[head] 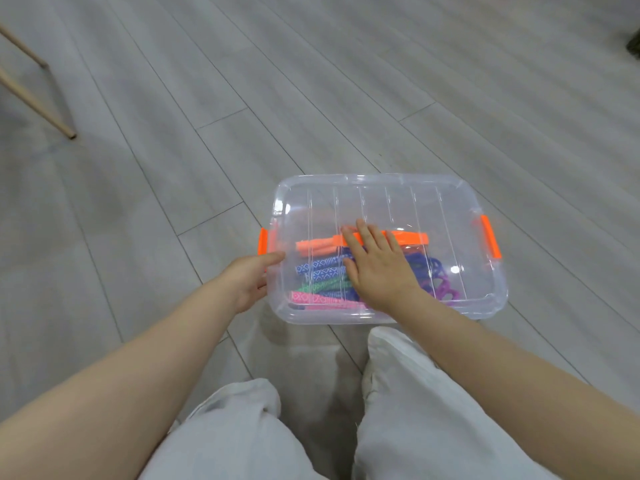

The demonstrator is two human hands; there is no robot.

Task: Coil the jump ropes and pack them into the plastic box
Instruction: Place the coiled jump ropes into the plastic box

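Observation:
A clear plastic box (478,299) with a transparent ribbed lid (391,202) sits on the floor in front of my knees. Orange latches show at its left (263,241) and right (491,236) ends, and an orange handle (408,238) runs across the lid. Through the lid I see jump ropes with patterned handles: orange (313,246), blue (318,266), green (323,285), pink (318,300), and purple cord (443,285). My right hand (375,268) lies flat on the lid, fingers straight. My left hand (251,280) touches the box's left end, fingers extended by the latch.
Grey wood-plank floor (311,98) surrounds the box. Two slanted wooden furniture legs (38,103) stand at the far left. My legs in light trousers (398,410) are just below the box. A dark object (633,45) shows at the right edge.

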